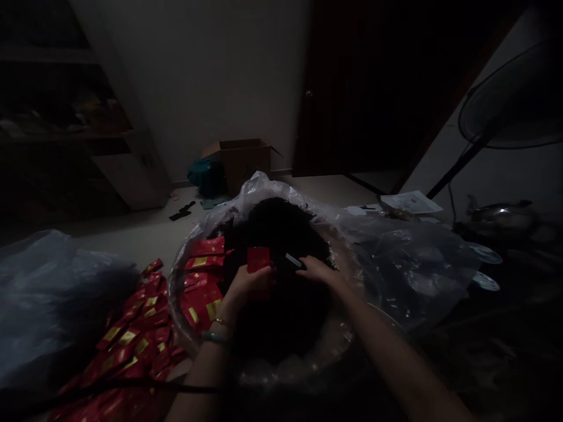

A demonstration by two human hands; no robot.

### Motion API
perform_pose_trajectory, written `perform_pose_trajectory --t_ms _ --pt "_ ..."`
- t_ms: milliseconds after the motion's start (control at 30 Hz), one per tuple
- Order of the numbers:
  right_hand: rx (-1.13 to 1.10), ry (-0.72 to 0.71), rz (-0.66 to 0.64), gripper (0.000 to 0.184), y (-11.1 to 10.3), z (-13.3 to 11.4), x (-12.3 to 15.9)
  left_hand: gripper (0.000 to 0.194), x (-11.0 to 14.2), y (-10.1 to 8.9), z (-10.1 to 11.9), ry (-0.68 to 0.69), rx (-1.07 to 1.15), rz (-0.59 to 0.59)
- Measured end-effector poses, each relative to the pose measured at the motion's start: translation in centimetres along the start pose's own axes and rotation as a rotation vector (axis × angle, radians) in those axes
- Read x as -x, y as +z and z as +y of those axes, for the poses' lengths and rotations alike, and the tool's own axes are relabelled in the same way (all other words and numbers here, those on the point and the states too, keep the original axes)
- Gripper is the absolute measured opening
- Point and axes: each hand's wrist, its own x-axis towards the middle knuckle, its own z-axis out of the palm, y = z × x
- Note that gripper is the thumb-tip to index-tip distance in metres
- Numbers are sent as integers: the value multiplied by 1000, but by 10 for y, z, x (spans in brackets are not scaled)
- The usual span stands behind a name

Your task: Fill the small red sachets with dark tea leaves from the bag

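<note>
In the dim room, a person sits over a wide, round basin (180,305) lined with a crinkled clear plastic bag (409,275), its glossy folds spilling over the rim. Heaped inside is a mound of fine, dark, crumbly stuff, possibly loose tea (281,228), matte and nearly black. The left hand (248,281), a thin gold bracelet and a pale green bangle (216,336) at its wrist, is closed on a small red foil sachet (258,259), which stands upright above the mound. The right hand (319,271) lies just beside it, fingers curled toward a narrow pale strip (293,261); whether they grip it, I cannot tell. More red sachets with gold labels (202,293) lie against the inside of the basin, and a slippery drift of them (127,334) covers the floor (132,234) to the left, beside a grey plastic bag (53,299). Farther off stand an open cardboard box (241,161), a teal bag (206,179), loose papers (411,202), a metal pot (501,215), a standing fan (510,99), a dark door (352,88) and shelves (65,117).
</note>
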Motion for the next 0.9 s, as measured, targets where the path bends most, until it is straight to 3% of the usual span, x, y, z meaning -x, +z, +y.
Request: perform_pose_trajectory --t_ms 200,400,533,667,900 --pt "-98 -38 25 29 -8 3 -5 54 5 1 3 11 7 -18" --pt "-652 -96 7 43 -30 -6 12 52 9 4 5 8 -47 -32" --pt "-619 -189 -90 54 -42 -31 30 46 5 5 -1 6 -122 -58" --pt "-544 -277 -44 42 -45 -49 37 46 2 5 -8 -24 -188 -105" --pt "-529 -248 55 37 -34 -52 32 41 -2 3 -13 34 -208 -120"
